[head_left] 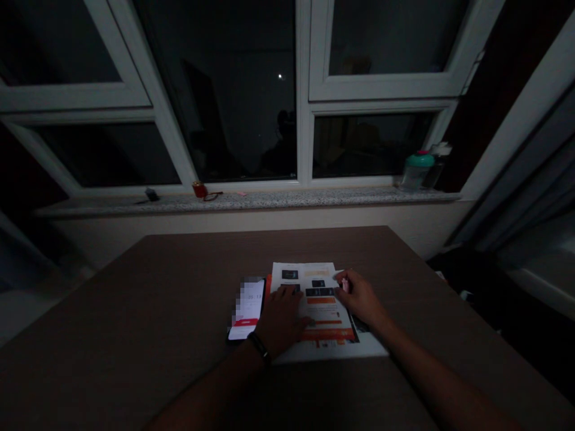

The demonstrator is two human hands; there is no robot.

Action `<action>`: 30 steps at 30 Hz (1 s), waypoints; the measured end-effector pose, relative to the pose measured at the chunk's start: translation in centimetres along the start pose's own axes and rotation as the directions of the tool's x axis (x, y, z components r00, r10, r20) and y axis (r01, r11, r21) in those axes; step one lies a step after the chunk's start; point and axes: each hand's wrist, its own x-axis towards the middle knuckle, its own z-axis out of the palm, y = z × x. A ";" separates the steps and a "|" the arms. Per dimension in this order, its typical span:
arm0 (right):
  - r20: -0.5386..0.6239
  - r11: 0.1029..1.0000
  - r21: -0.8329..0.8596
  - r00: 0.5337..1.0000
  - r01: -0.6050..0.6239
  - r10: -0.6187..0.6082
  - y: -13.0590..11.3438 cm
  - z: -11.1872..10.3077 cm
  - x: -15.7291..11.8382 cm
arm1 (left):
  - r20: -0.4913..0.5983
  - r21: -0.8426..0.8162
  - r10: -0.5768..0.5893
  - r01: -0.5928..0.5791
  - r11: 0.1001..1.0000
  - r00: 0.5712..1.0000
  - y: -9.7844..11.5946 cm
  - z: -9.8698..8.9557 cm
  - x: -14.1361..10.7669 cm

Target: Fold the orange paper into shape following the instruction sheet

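Printed leaflet (326, 305) lay on the table (188, 299), left hand (281, 320) spread flat on it, grip wide and empty; right hand (359, 296) held a small pink object (345, 285) in a narrow grip near the leaflet's 2 o'clock corner. Smartphone (246, 308) lay at its 9 o'clock.

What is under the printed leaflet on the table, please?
Under the printed leaflet, a white sheet edge sticks out at the bottom and an orange edge at the left. The rest is covered and cannot be seen.
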 end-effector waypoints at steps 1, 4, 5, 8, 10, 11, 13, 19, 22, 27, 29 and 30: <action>-0.017 1.000 -0.014 1.000 -0.009 0.009 0.0 0.0 0.0 | 0.016 0.000 0.008 -0.008 1.000 1.000 0.0 0.0 0.0; -0.045 0.997 -0.060 0.998 -0.047 0.045 0.1 0.0 0.1 | 0.049 0.000 0.013 -0.013 1.000 0.999 0.2 -0.2 -0.1; -0.041 0.996 -0.066 0.998 -0.055 0.052 0.1 0.0 0.0 | 0.054 0.001 0.013 -0.013 1.000 0.998 0.2 -0.3 -0.1; -0.012 0.997 -0.060 0.998 -0.056 0.055 -0.1 0.0 -0.1 | 0.050 0.007 0.019 -0.019 1.000 0.999 0.2 -0.3 -0.2; -0.010 0.998 -0.042 0.998 -0.054 0.054 -0.2 0.0 -0.2 | 0.047 0.009 0.020 -0.020 1.000 0.999 0.2 -0.3 -0.2; -0.017 0.998 -0.029 0.998 -0.055 0.055 -0.2 0.0 -0.2 | 0.049 0.009 0.018 -0.018 1.000 0.999 0.2 -0.3 -0.2; -0.046 0.999 0.000 0.998 -0.051 0.051 -0.3 0.0 -0.2 | 0.052 0.003 0.017 -0.017 1.000 0.998 0.3 -0.3 -0.2; -0.154 0.990 0.139 0.987 -0.031 0.053 -0.4 -0.4 -0.1 | 0.085 -0.053 0.121 -0.117 0.992 0.989 0.7 -0.5 -0.2; -0.171 0.957 0.286 0.980 -0.050 0.102 -0.5 -0.6 -0.1 | 0.122 -0.074 0.157 -0.148 0.986 0.980 0.8 -0.5 -0.1; -0.197 0.876 0.480 0.966 -0.052 0.165 -0.6 -0.5 0.1 | 0.155 -0.120 0.238 -0.221 0.968 0.959 0.8 -0.4 -0.2; -0.226 0.865 0.501 0.961 -0.027 0.161 -0.5 -0.4 0.2 | 0.151 -0.155 0.289 -0.266 0.951 0.945 0.9 -0.4 -0.3; -0.238 0.862 0.506 0.959 -0.011 0.152 -0.4 -0.4 0.2 | 0.145 -0.179 0.316 -0.289 0.940 0.938 0.9 -0.3 -0.3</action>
